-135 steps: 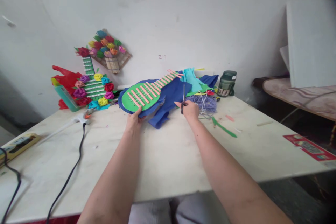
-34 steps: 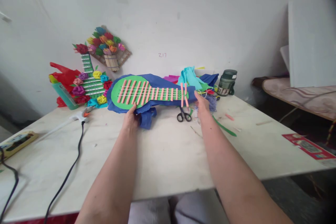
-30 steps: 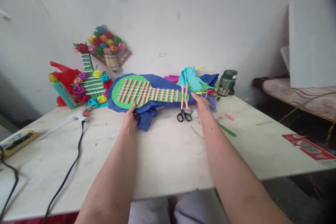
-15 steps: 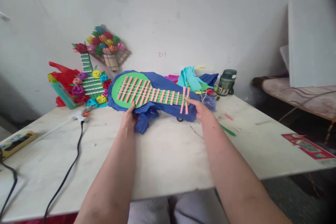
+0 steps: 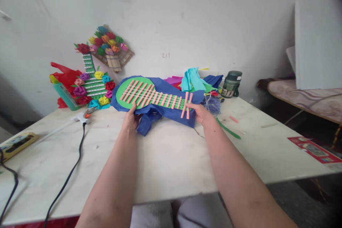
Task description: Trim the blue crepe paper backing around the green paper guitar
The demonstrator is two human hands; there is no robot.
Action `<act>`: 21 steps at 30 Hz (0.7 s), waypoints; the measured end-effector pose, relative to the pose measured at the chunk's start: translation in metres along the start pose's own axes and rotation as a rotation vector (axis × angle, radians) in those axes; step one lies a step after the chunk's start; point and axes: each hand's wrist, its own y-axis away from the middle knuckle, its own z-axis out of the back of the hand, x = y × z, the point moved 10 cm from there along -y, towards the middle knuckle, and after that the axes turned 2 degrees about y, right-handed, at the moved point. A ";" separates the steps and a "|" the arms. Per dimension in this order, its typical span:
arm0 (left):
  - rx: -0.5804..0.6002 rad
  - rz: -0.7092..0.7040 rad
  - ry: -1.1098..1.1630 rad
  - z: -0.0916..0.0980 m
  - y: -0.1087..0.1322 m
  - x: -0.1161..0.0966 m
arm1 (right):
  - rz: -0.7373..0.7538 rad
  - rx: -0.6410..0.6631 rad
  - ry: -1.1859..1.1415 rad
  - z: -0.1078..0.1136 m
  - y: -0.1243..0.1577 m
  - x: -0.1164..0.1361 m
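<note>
A green paper-craft lute (image 5: 148,95) with pink crossbars, white strings and pink pegs lies on a piece of blue crepe paper (image 5: 171,115), which sticks out all round it. My left hand (image 5: 130,115) grips the near edge of its round body, thumb on top and the other fingers hidden beneath. At the narrow end, by the pegs, my right hand (image 5: 199,112) is closed on the neck, some fingers out of sight below. A fold of the blue paper hangs toward me beside my left hand.
A flower-trimmed craft lute (image 5: 93,89), a green glue bottle (image 5: 65,96) and a white glue gun (image 5: 79,117) stand or lie at left. Coloured crepe paper (image 5: 193,79) and a dark bottle (image 5: 231,84) are behind right. A power strip (image 5: 20,144) lies far left.
The lute and the blue paper have come down slightly, and their neck end has tipped a little lower. Both hands keep their grip; my right hand has shifted slightly left.
</note>
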 end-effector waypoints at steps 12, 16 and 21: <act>0.059 0.084 -0.141 -0.008 0.003 0.002 | -0.211 -0.038 -0.280 -0.012 -0.003 -0.035; 0.010 0.017 -0.248 -0.003 0.001 -0.005 | -0.181 -0.034 -0.324 -0.017 -0.007 -0.038; -0.313 -0.459 -0.490 0.006 0.020 -0.050 | -0.123 -0.022 -0.347 -0.032 -0.006 -0.038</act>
